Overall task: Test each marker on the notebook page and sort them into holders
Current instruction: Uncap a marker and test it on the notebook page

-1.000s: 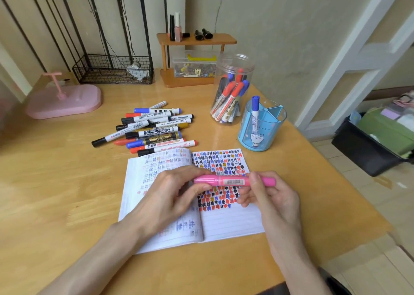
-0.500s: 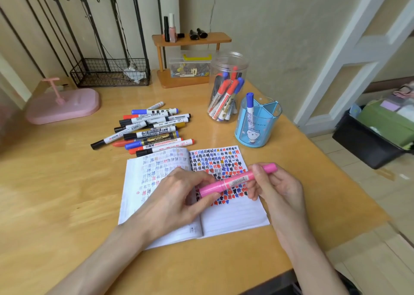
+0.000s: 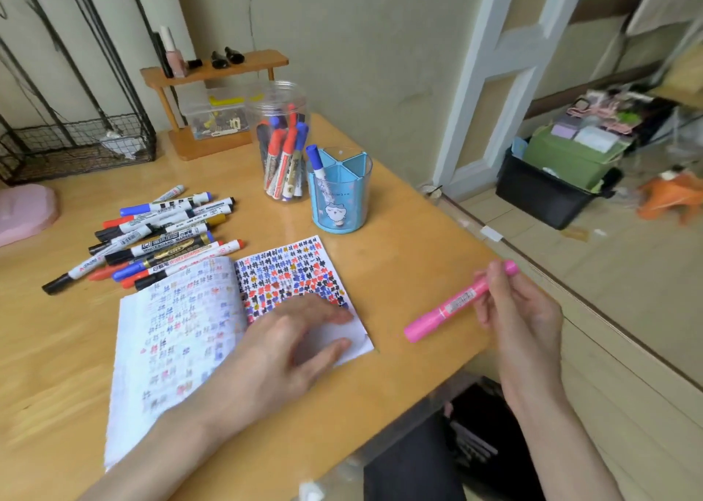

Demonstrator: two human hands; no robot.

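Just off the right edge of the notebook (image 3: 175,329), over the bare table (image 3: 57,348), my right hand (image 3: 521,318) pinches the pink marker (image 3: 452,306) by its back end. Thumb and fingertips curl round the barrel. The far end slants down toward the page but is well short of touching it. My left hand (image 3: 289,344) lies on the right-hand page with its fingers spread and fairly straight, pressing the paper flat and gripping nothing. It is smeared by blur, so I can't say how each finger sits.

As for progress, the upper part of that page is packed with black, blue and red test scribbles, and only the strip under my left hand is blank. The clear jar (image 3: 281,146) already holds a handful of red- and blue-capped markers. The blue holder (image 3: 340,196) has a single blue marker (image 3: 315,162) standing in it. A loose pile of markers (image 3: 152,234) lies behind the notebook, roughly a dozen, and I take those as not yet tested. I see no pink marks on the paper, so I judge this pink one untested too, and whether its cap is on I cannot tell. By my reckoning more than half the sorting is left.
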